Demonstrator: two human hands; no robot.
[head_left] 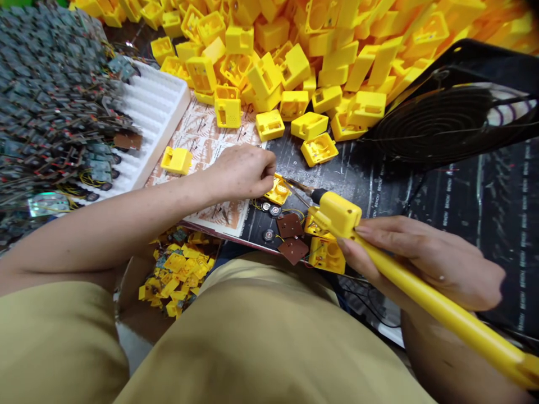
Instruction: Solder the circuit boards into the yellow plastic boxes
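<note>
My right hand is wrapped around the long yellow handle of a soldering iron. Its dark tip points left, right at a small yellow plastic case. My left hand is closed at the near left of that case, its fingertips curled down on the edge and partly hidden. Below the case lie small round speakers on thin wires and two brown circuit boards. Two more open yellow cases, one of them at the table's front edge, sit under the iron.
A large heap of yellow cases covers the back. Wired circuit boards pile on a white ridged foam tray at left. A black fan stands at right. Below the table edge, a carton holds yellow cases.
</note>
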